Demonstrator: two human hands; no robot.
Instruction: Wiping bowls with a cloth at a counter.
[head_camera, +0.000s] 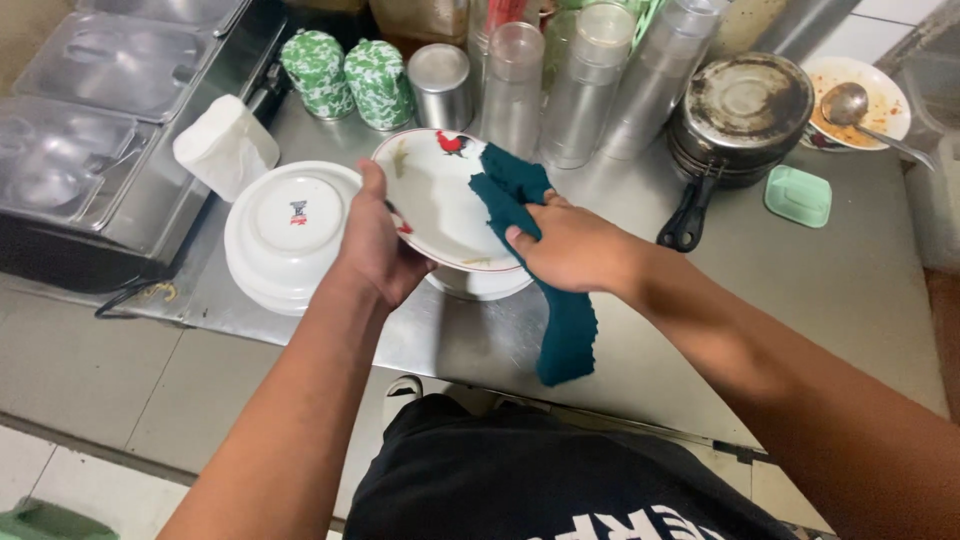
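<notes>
Hands tilt plate (440, 200) (face toward right); cloth (520, 190) hangs lengthwise down.

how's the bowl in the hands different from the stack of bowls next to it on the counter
The held bowl is tilted with its inside facing up, gripped by the left hand; the stacked bowls sit upside down on the steel counter. The held bowl shows a red rooster painting and is being rubbed with a teal cloth by the right hand; the stack shows only a small base mark, untouched. Both are white and round.
</notes>
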